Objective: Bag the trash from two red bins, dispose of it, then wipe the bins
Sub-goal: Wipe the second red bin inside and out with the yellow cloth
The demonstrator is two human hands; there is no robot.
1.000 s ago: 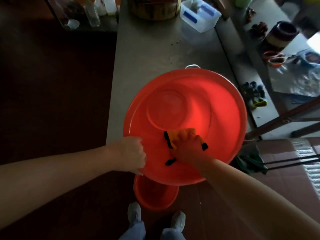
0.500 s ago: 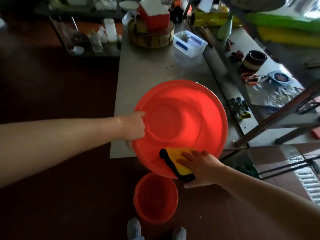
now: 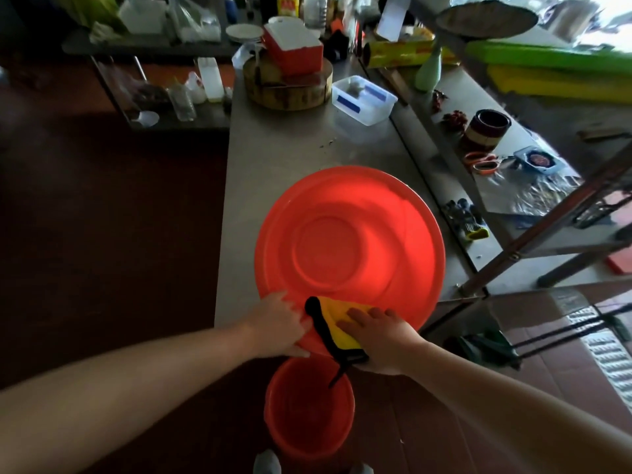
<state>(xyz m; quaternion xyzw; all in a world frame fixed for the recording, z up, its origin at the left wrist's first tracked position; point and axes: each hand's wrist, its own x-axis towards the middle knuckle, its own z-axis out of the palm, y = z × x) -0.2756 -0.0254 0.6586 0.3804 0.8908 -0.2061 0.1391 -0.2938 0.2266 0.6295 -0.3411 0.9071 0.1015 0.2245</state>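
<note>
A large red bin [image 3: 349, 248] lies on the steel table [image 3: 294, 148], its open side facing me and its near rim hanging over the table's front edge. My left hand [image 3: 282, 325] grips that near rim at the lower left. My right hand [image 3: 378, 340] presses a yellow cloth with black trim [image 3: 333, 323] over the same rim, just right of the left hand. A smaller red bin [image 3: 307, 412] stands upright on the dark floor directly below, between the table and my feet.
At the table's far end sit a round wooden block [image 3: 290, 88] with a red-and-white box [image 3: 294, 51] on it and a clear plastic container [image 3: 364, 99]. A lower steel shelf [image 3: 513, 206] on the right holds scissors, a jar and foil. Dark floor lies to the left.
My left hand slid along the rim from the bin's left side to its near edge, beside the cloth. The right hand with the cloth stays on the near rim. The view tilted up.
</note>
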